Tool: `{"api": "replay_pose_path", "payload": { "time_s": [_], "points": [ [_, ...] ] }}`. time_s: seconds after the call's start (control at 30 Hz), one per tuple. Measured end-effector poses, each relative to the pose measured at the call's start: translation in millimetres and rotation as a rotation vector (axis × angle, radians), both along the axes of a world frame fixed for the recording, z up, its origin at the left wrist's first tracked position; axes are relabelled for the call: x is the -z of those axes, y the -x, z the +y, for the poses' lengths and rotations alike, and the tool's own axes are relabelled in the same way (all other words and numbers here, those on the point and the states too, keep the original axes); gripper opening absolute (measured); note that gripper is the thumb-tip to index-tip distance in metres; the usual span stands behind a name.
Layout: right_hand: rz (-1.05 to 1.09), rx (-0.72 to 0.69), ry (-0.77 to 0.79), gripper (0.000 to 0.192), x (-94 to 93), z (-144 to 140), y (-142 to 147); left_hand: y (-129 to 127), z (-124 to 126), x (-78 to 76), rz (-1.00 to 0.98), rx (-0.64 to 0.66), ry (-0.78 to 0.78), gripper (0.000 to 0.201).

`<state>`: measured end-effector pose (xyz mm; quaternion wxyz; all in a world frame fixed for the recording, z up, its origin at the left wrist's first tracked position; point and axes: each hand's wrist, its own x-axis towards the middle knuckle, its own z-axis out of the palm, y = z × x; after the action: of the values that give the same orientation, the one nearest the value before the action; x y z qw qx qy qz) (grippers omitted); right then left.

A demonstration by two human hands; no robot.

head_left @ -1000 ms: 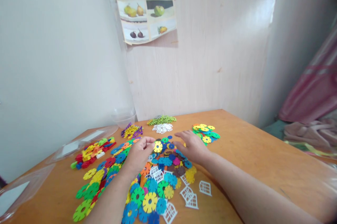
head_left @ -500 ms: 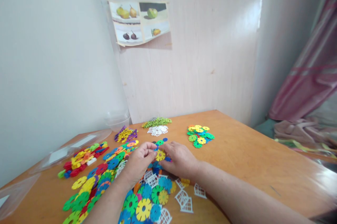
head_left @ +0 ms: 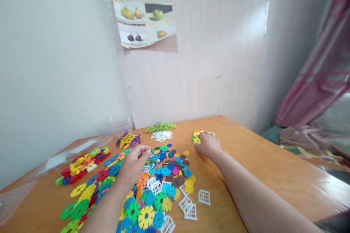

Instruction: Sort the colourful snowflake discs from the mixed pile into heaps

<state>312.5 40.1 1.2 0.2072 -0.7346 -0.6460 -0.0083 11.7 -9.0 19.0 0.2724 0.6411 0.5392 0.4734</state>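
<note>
My right hand (head_left: pixel 208 144) reaches over a small separate pile of flower-shaped plastic discs (head_left: pixel 194 134) at the right, covering most of it. A yellow disc (head_left: pixel 197 140) shows at its thumb and fingertips, and the fingers look closed on it. My left hand (head_left: pixel 139 156) hovers at the far side of the big mixed heap of notched discs (head_left: pixel 146 217), fingers curled against the thumb. Whatever the left fingers might hold is hidden. Yellow, blue, brown and green discs lie just right of it, with white lattice window pieces (head_left: pixel 204 197) among and beside them.
Toward the back are white pieces (head_left: pixel 162 136), a green pile (head_left: pixel 161 127) and purple-yellow pieces (head_left: pixel 128 140). A clear tub (head_left: pixel 119 125) stands by the wall. Red and yellow blocks (head_left: pixel 82 165) and clear plastic lids or bags (head_left: pixel 57 160) lie at left on the wooden table (head_left: pixel 262 174).
My right hand has moved right and away from me, from the mixed heap to the separate disc pile. The yellow disc between my hands has left that spot. My left hand has shifted slightly left.
</note>
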Motion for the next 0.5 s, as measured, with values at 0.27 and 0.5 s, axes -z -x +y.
{"api": "replay_pose_path", "payload": {
  "time_s": [0.27, 0.5],
  "points": [
    [0.035, 0.019, 0.043, 0.069, 12.6, 10, -16, 4, 5, 4.1, 0.085, -0.014, -0.037, 0.038],
    [-0.028, 0.018, 0.085, 0.081, 30.6, 25, -10, 3, 5, 6.7, 0.181, 0.013, -0.038, 0.035]
  ]
}}
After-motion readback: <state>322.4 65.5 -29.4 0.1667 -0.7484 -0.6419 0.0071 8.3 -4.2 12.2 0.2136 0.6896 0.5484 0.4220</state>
